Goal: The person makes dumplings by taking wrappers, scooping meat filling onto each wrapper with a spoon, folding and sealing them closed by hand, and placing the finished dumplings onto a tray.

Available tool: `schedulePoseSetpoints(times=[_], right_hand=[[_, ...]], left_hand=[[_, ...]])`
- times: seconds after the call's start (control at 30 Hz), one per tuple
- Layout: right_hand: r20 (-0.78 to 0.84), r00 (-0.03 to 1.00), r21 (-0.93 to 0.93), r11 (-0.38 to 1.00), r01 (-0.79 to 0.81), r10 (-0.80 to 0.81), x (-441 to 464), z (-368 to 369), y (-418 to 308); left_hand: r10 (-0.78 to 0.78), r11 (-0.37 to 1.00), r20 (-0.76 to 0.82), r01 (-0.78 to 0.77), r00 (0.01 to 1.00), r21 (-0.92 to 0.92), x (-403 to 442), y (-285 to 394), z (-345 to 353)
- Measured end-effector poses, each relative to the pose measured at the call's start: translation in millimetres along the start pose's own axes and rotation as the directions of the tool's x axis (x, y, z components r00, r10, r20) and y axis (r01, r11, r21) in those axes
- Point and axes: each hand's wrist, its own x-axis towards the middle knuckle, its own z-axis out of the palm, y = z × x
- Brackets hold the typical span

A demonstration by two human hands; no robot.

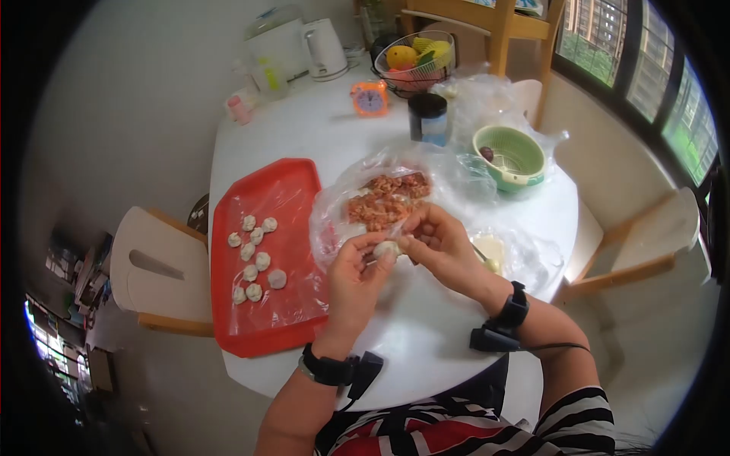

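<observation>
Between my two hands, over the front middle of the table, is a small pale dumpling (388, 249). My left hand (357, 277) cups it from the left with curled fingers. On the other side, my right hand (441, 247) pinches its edge with thumb and fingertips. Just behind the hands lies reddish minced meat filling (380, 201) in a spread clear plastic bag (327, 220). To the left, a red tray (274, 342) lined with clear plastic holds several finished dumplings (255, 258). Right of my right hand, a pale dough piece (490, 249) sits on plastic, partly hidden.
A green colander (525, 181) stands at the right with a dark round item inside. Behind are a dark-lidded jar (428, 119), an orange clock (370, 99), a fruit basket (449, 61) and a white kettle (325, 50). Chairs (163, 266) flank the white table (266, 137).
</observation>
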Motion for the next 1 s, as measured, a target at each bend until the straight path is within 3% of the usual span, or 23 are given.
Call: schedulePoseSetpoints(times=[0.07, 0.13, 0.4, 0.47, 0.5, 0.57, 1.0], right_hand=[[0.002, 1.0, 0.073, 0.997, -0.031, 0.03, 0.8, -2.3, 1.3], [-0.007, 0.999, 0.078, 0.996, -0.038, 0.039, 0.9, -2.6, -1.3], [-0.039, 0.999, 0.05, 0.999, -0.003, 0.005, -1.3, 1.5, 4.0], [-0.083, 0.987, -0.165, 0.978, 0.124, -0.139, -1.6, 1.5, 9.4], [-0.084, 0.987, -0.169, 0.978, 0.123, -0.139, -1.4, 1.4, 10.8], [-0.076, 0.976, -0.344, 0.924, 0.168, -0.206, -1.0, 1.1, 12.3], [-0.059, 0.965, -0.45, 0.869, 0.203, -0.256, -2.6, 2.5, 7.1]], left_hand=[[-0.018, 0.999, -0.014, 0.018, 1.0, 0.029, 0.3, -0.1, -0.5], [-0.248, 0.967, -0.007, 0.248, 0.969, 0.056, -0.3, 3.3, -3.0], [-0.143, 0.99, -0.035, 0.143, 0.989, -0.009, 0.0, -4.4, -3.1], [-0.146, 0.989, -0.042, 0.145, 0.988, -0.029, -0.3, -3.7, -1.5], [-0.15, 0.988, -0.037, 0.149, 0.988, -0.038, -0.5, -2.8, -0.8], [-0.155, 0.987, -0.029, 0.153, 0.988, -0.048, -0.4, -1.9, 0.1], [-0.06, 0.998, -0.071, 0.057, 0.996, -0.031, -1.3, -9.0, 0.6]])
